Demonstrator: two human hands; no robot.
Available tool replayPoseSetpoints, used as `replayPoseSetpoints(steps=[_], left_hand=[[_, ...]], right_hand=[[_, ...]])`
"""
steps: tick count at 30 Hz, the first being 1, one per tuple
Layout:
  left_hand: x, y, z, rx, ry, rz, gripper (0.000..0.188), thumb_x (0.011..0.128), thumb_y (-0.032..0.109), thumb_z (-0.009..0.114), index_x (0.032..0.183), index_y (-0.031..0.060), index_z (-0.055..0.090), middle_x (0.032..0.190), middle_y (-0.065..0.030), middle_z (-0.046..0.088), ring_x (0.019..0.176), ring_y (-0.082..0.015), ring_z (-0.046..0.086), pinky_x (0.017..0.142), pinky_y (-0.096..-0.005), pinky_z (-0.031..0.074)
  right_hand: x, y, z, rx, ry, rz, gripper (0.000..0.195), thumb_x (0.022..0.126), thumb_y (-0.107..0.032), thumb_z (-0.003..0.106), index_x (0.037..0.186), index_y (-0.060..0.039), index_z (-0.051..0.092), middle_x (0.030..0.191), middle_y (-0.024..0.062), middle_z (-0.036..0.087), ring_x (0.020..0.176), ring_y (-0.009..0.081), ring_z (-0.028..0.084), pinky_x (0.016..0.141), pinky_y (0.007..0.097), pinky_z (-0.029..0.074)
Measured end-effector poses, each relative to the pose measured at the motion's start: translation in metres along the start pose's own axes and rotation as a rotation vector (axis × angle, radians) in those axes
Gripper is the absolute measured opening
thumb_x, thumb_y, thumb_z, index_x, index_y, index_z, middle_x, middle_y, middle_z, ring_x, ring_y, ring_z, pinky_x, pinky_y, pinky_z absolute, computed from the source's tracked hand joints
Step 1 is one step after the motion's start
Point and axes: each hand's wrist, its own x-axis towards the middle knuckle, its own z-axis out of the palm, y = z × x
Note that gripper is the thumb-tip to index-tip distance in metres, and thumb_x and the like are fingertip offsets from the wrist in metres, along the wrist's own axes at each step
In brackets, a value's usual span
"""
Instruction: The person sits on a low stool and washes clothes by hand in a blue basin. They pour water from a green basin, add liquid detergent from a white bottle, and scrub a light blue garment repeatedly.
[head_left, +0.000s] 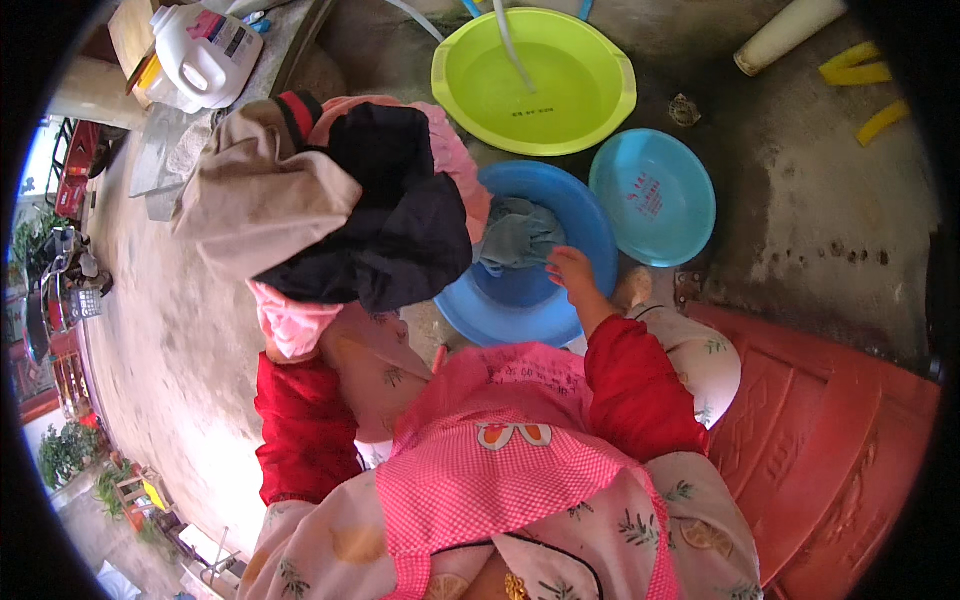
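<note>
A bundle of clothes hangs over my left forearm side: a beige garment (277, 195), a black garment (397, 217) and pink cloth (296, 319). My left hand (286, 355) is mostly hidden beneath the pink cloth, so its grip cannot be told. Over the right side of a large blue basin (502, 319) hovers my right hand (571, 271), fingers slightly apart and holding nothing. Just left of those fingers, a grey-blue cloth (519, 234) lies crumpled in that basin.
Beyond stands a lime-green basin (615, 97) of water with a hose (511, 49) in it. A smaller turquoise basin (679, 199) is on the right, near a floor drain (683, 110). A white jug (206, 56) stands upper left; a red wooden door panel (817, 427) is lower right.
</note>
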Motion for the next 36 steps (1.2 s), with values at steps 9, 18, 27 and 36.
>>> replayPoseSetpoints(steps=[9, 18, 27, 36], left_hand=[[0.003, 0.02, -0.018, -0.041, -0.525, -0.374, 0.081, 0.053, 0.023, 0.08, 0.123, 0.0034, 0.043, 0.118, -0.0127, 0.054, 0.106, -0.0264, 0.053, 0.092, -0.0381, 0.042], [0.014, 0.018, -0.016, -0.43, -0.524, -0.679, 0.079, 0.048, 0.011, 0.08, 0.12, 0.0032, 0.046, 0.116, -0.0122, 0.055, 0.104, -0.0256, 0.055, 0.088, -0.0373, 0.047], [0.037, 0.033, -0.018, -1.139, -0.186, -0.81, 0.065, 0.068, 0.013, 0.069, 0.126, 0.0046, 0.04, 0.122, -0.0121, 0.049, 0.11, -0.0246, 0.049, 0.094, -0.0385, 0.041], [0.051, 0.036, -0.154, -1.267, 0.339, -0.568, 0.051, 0.074, 0.02, 0.062, 0.12, 0.0057, 0.045, 0.112, -0.0115, 0.053, 0.102, -0.0254, 0.052, 0.089, -0.0398, 0.044]], right_hand=[[0.055, 0.025, 0.093, -1.116, -0.042, -0.719, 0.054, 0.073, -0.015, 0.063, 0.125, -0.0125, 0.048, 0.116, 0.0159, 0.055, 0.108, 0.0388, 0.049, 0.092, 0.045, 0.038], [0.078, 0.054, 0.047, -1.981, -0.543, -0.275, 0.04, 0.068, -0.025, 0.066, 0.106, -0.0117, 0.063, 0.105, 0.0149, 0.062, 0.102, 0.0358, 0.054, 0.086, 0.0533, 0.041], [0.043, -0.031, 0.013, -1.384, -0.47, -0.358, 0.028, 0.079, -0.023, 0.055, 0.092, -0.0007, 0.064, 0.091, 0.0195, 0.064, 0.082, 0.0339, 0.062, 0.072, 0.0412, 0.049], [-0.039, -0.077, -0.024, -0.935, -0.42, -0.452, 0.024, 0.083, -0.016, 0.059, 0.101, -0.0001, 0.057, 0.08, 0.0067, 0.062, 0.071, 0.0147, 0.059, 0.063, 0.027, 0.047]])
